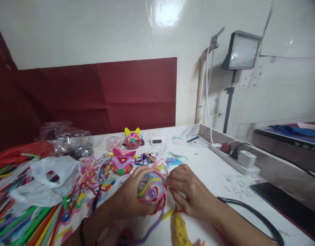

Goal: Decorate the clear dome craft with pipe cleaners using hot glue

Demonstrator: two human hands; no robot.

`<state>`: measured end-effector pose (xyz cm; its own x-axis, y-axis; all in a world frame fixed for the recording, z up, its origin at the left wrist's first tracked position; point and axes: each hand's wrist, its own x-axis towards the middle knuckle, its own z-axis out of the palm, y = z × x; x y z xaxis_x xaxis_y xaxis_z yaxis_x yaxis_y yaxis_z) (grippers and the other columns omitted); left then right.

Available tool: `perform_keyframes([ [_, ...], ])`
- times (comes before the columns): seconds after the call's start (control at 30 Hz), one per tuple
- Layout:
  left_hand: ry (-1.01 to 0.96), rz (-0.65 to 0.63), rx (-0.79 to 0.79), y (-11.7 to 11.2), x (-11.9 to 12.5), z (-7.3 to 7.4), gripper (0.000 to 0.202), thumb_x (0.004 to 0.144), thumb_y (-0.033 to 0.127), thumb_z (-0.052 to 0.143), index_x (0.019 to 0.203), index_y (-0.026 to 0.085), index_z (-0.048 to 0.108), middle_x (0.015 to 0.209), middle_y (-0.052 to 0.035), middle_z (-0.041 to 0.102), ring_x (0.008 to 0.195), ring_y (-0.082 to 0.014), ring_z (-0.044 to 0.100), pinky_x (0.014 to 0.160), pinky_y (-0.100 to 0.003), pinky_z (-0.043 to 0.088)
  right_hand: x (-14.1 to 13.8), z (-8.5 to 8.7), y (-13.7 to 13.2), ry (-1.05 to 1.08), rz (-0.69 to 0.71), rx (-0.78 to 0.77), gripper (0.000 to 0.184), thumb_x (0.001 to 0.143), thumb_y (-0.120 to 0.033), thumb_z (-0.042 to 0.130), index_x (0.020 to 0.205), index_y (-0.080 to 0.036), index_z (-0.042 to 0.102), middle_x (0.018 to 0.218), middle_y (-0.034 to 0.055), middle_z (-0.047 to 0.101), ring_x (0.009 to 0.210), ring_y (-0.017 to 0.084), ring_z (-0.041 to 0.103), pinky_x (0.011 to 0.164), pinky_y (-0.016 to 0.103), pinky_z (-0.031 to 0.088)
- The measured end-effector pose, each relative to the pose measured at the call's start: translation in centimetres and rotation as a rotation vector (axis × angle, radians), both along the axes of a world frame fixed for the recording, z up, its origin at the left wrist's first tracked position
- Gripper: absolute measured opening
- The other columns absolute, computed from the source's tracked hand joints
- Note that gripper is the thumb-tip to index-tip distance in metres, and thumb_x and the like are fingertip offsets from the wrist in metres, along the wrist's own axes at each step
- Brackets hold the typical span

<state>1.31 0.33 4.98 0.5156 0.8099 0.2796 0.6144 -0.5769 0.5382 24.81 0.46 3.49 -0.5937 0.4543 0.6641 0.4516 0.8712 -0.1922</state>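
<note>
My left hand (130, 196) is wrapped round a ball covered in coiled coloured pipe cleaners (152, 192), held low over the white table (216, 171). My right hand (189, 191) is closed in a pinch at the ball's right side, fingertips on a pink pipe cleaner strand. A purple pipe cleaner tail (153, 229) trails from the ball toward me. A yellow glue gun (180, 230) lies just below my right hand.
Two finished pipe-cleaner cat faces (123, 163) (132, 138) stand behind the ball. Loose pipe cleaners (26, 218) and plastic bags (50, 174) fill the left. A small digital clock (156, 140), power strip (236, 159), black phone (283, 201), black cable (252, 213) and lamp (243, 51) are at the right.
</note>
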Motion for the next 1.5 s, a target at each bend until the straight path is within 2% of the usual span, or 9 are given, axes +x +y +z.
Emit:
perform_keyframes([
  [0.3,0.002,0.006,-0.024,0.3,0.1,-0.6,0.09,0.055,0.024,0.081,0.137,0.023,0.044,0.145,-0.0108,0.04,0.136,-0.0339,0.037,0.114,-0.044,0.033,0.1,-0.2,0.3,0.083,-0.061,-0.028,0.024,0.087,-0.012,0.052,0.104,-0.018,0.067,0.091,0.0084,0.071,0.087,0.023,0.061,0.083,0.042,0.039],
  [0.5,-0.056,0.079,-0.001,0.2,0.3,-1.7,0.103,0.056,0.025,0.082,0.147,0.025,0.032,0.15,-0.0102,0.037,0.137,-0.035,0.035,0.115,-0.046,0.032,0.1,0.3,-0.1,0.122,-0.076,-0.243,0.03,0.088,-0.021,0.058,0.117,-0.02,0.064,0.107,0.0072,0.07,0.098,0.023,0.062,0.086,0.038,0.043],
  [0.6,-0.098,0.086,0.001,0.3,0.3,-2.3,0.107,0.055,0.029,0.085,0.147,0.027,0.031,0.152,-0.0084,0.034,0.137,-0.0347,0.035,0.114,-0.046,0.032,0.1,0.7,-0.3,0.094,-0.092,-0.355,0.039,0.086,-0.03,0.063,0.125,-0.023,0.06,0.113,0.0062,0.067,0.102,0.024,0.06,0.088,0.038,0.044],
  [0.8,-0.146,0.052,-0.019,0.3,0.1,-2.2,0.108,0.057,0.041,0.085,0.148,0.028,0.029,0.152,-0.0083,0.034,0.137,-0.0352,0.035,0.114,-0.047,0.031,0.3,0.9,-0.4,0.072,-0.086,-0.448,0.053,0.082,-0.036,0.067,0.132,-0.022,0.055,0.12,0.0083,0.064,0.107,0.027,0.059,0.094,0.041,0.044],
  [0.87,-0.151,0.056,-0.028,0.2,0.1,-2.2,0.107,0.057,0.039,0.085,0.148,0.028,0.03,0.151,-0.0079,0.035,0.138,-0.0352,0.034,0.114,-0.047,0.03,0.7,0.9,-0.2,0.133,-0.07,-0.509,0.05,0.084,-0.036,0.065,0.13,-0.02,0.057,0.119,0.0087,0.065,0.107,0.026,0.06,0.094,0.04,0.045],
  [0.97,-0.169,0.06,-0.06,0.3,0.1,-2.3,0.106,0.056,0.033,0.085,0.147,0.029,0.03,0.149,-0.0073,0.039,0.134,-0.034,0.04,0.113,-0.046,0.032,1.1,0.9,0.3,0.245,-0.028,-0.595,0.035,0.087,-0.035,0.06,0.117,-0.017,0.065,0.111,0.0089,0.069,0.102,0.024,0.063,0.09,0.037,0.047],
  [1.1,-0.215,0.044,-0.111,0.4,0.3,-2.3,0.105,0.055,0.03,0.083,0.146,0.027,0.031,0.146,-0.0085,0.043,0.132,-0.0345,0.042,0.112,-0.047,0.034,1.1,0.4,1.4,0.315,0.042,-0.616,0.02,0.087,-0.03,0.061,0.1,-0.019,0.072,0.1,0.0081,0.071,0.093,0.023,0.065,0.082,0.035,0.048],
  [1.33,-0.215,0.084,-0.141,0.2,0.7,-1.9,0.106,0.053,0.028,0.083,0.146,0.028,0.032,0.143,-0.0073,0.047,0.127,-0.0341,0.047,0.11,-0.047,0.036,0.5,-0.9,2.2,0.383,0.064,-0.565,0.016,0.084,-0.031,0.066,0.091,-0.02,0.075,0.093,0.0081,0.072,0.087,0.022,0.065,0.079,0.034,0.048],
  [1.5,-0.218,0.093,-0.174,0.0,0.8,-1.9,0.102,0.055,0.026,0.08,0.145,0.026,0.033,0.142,-0.0084,0.048,0.125,-0.0335,0.049,0.109,-0.048,0.036,0.4,-1.4,2.7,0.416,0.028,-0.577,0.017,0.079,-0.035,0.071,0.084,-0.02,0.074,0.085,0.0058,0.071,0.079,0.019,0.064,0.071,0.031,0.047],
])
